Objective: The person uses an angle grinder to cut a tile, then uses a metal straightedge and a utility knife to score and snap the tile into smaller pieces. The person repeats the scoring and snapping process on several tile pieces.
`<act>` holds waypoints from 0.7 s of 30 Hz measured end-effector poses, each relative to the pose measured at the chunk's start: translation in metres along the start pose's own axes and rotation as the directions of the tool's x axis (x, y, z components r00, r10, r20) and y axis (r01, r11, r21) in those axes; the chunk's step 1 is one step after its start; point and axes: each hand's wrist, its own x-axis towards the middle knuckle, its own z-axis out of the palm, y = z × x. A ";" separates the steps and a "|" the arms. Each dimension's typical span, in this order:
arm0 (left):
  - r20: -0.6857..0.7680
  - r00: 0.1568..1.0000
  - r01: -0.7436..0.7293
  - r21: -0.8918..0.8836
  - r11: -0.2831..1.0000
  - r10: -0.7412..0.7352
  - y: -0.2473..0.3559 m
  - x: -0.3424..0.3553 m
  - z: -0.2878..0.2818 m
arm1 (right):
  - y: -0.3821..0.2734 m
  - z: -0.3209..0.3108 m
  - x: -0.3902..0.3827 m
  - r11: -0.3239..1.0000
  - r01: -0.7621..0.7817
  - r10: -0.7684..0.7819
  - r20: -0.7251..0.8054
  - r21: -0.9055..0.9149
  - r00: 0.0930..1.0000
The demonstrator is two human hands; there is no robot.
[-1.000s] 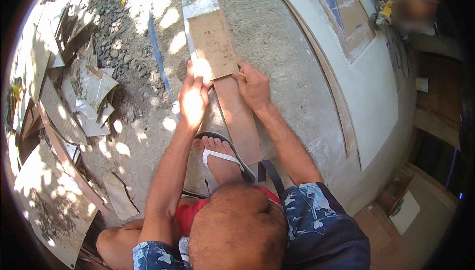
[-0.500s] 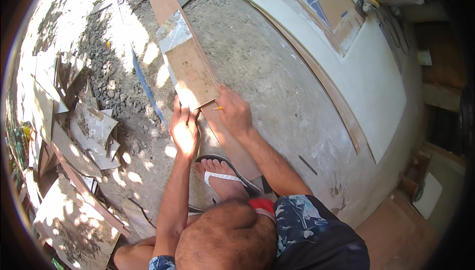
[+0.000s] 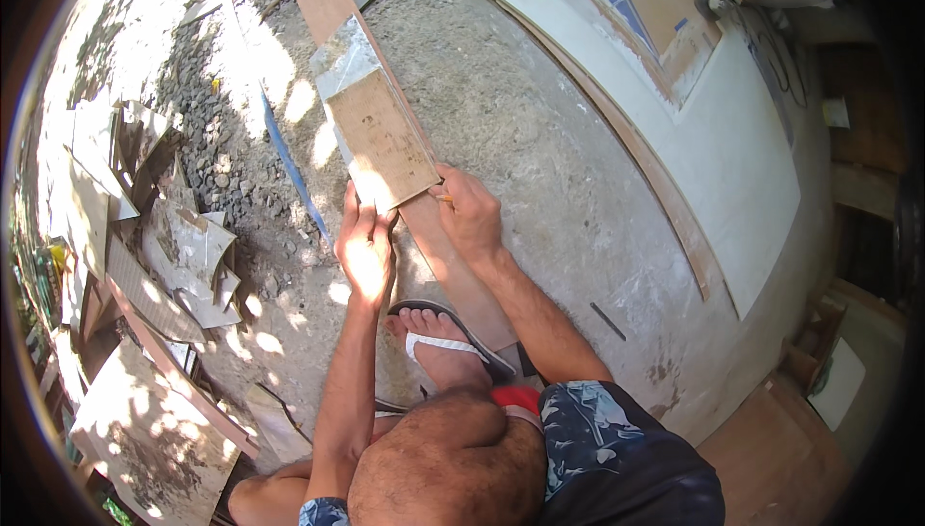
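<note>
While the left hand (image 3: 366, 247) is steadying the lower left corner of the small brown board (image 3: 381, 136), its fingers are lying close together along the edge, though whether they are pinching it I cannot tell. The right hand (image 3: 467, 213) is curling at the opposite corner, pinching a pencil (image 3: 442, 197) between thumb and finger. The board is lying on the long plank (image 3: 453, 276), with a stained whitish piece (image 3: 347, 59) showing beyond its far end. Judging from this pose, doing the step well means keeping the board pressed flat, its side lined up with the plank's, and the pencil point tight against the near edge. Patchy sunlight is glaring on that left corner, probably making a faint line hard to read. A sandalled foot (image 3: 443, 343) is resting beside the plank's near end, likely limiting any slide toward the body. Broken offcuts (image 3: 188, 247) and gravel (image 3: 212, 131) are crowding the left, a blue strip (image 3: 289, 160) is lying nearer, and a large white sheet (image 3: 713, 160) is stretching along the right.
</note>
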 end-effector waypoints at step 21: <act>-0.029 0.999 -0.009 0.144 0.990 0.013 -0.001 -0.001 0.002 | 0.005 -0.002 -0.001 1.000 -0.008 0.008 -0.012 -0.001 1.000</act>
